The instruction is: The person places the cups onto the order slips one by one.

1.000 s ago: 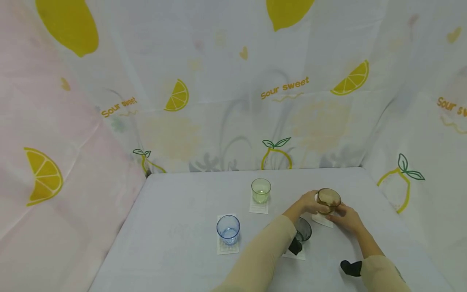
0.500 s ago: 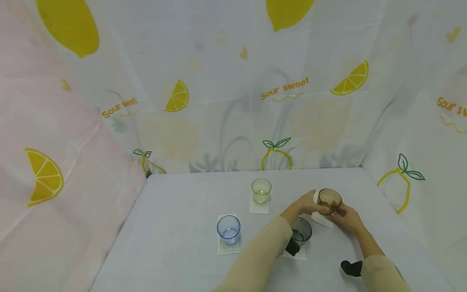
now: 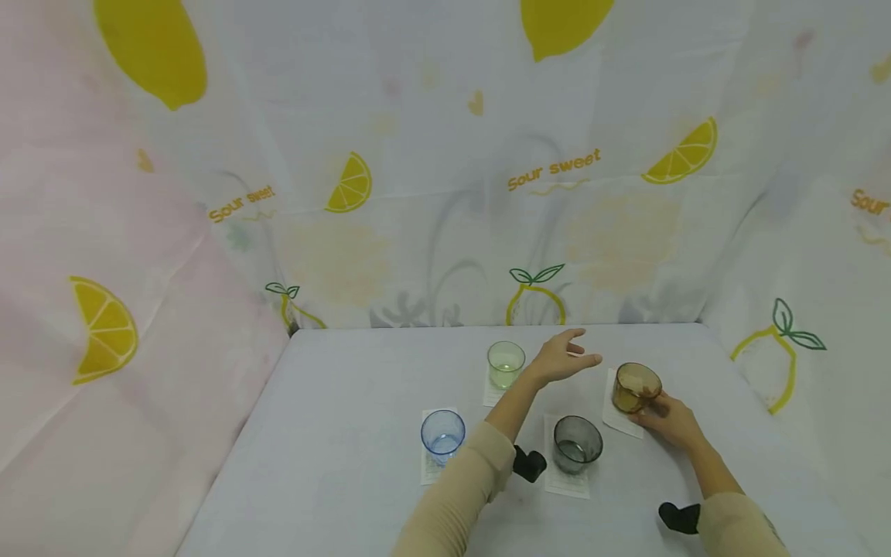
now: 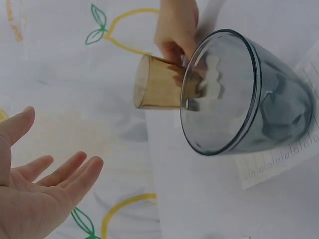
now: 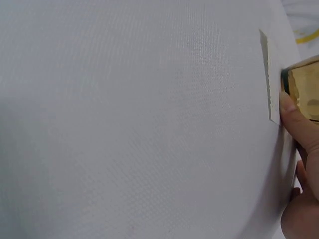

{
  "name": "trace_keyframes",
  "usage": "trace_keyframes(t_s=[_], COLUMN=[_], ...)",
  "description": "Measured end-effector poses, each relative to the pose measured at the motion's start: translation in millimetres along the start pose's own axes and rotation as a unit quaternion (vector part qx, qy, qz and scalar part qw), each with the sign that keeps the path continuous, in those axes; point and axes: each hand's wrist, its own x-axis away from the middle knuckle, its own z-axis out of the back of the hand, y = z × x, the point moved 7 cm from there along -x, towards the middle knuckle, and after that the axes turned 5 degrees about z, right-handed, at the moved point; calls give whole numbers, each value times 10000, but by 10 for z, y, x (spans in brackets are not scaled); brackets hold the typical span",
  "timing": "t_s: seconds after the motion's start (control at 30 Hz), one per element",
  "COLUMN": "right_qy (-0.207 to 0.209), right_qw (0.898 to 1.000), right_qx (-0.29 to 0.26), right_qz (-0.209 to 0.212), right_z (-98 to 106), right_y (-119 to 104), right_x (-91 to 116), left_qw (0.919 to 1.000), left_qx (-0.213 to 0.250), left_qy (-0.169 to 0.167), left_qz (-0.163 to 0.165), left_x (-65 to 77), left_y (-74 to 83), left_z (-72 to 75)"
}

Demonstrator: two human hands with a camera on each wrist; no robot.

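Note:
An amber glass tumbler stands over a white paper slip at the right of the table. My right hand holds its right side low down; the thumb lies along the glass near its base in the right wrist view. Free of any object, my left hand hovers between the amber glass and a pale green glass, fingers spread and pointing right. In the left wrist view its palm and relaxed fingers show. A grey glass sits upright nearer the front.
Left of the left sleeve stands a blue glass on its own paper slip. Paper also lies under the grey and green glasses. A lemon-print cloth encloses the white table at the back and sides.
My left hand has let go of the amber glass and moved left and back, its forearm uncovering the grey glass. My right hand stays on the amber glass. The head view has shifted slightly.

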Motion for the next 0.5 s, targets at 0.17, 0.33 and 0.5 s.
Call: trace_keyframes(t_s=[0.17,0.33,0.5], right_qy=[44,190,164], right_qw=[10000,9998,9998], right_qx=[18,34,-7], right_qz=[41,43,-113], right_z=[25,71,123], right_y=[6,9,-13], right_x=[8,58,145], left_qw=[9992,9973,9949], left_qx=[307,561,659], left_qy=[2,124,449], left_qz=[-242,-452,-614], left_x=[214,437,657], left_y=[-22,-102,-225], left_z=[283,581,923])
